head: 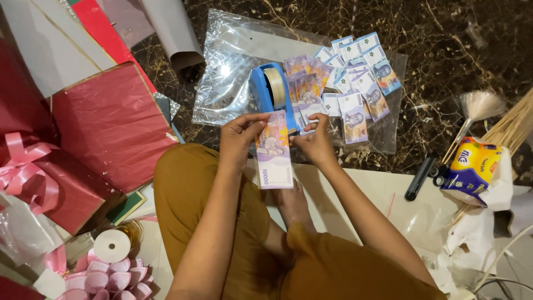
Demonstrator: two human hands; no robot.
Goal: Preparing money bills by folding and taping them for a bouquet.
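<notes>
Both my left hand point(240, 133) and right hand point(313, 141) pinch one purple banknote point(273, 151), frame centre. Blue tape dispenser point(269, 91) sits just above, loose banknotes point(355, 83) upper right.

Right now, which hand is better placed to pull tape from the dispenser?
Probably the right hand: it sits nearest the blue tape dispenser, while the left hand grips the purple banknote by its top edge.

Tape dispenser point(265, 89) on plastic sheet point(233, 61), banknotes point(355, 78) spread to its right. Held banknote point(273, 150) near of the dispenser. Wrapped boxes point(105, 122) left; tissue pack point(474, 164) and sticks point(513, 125) right.
</notes>
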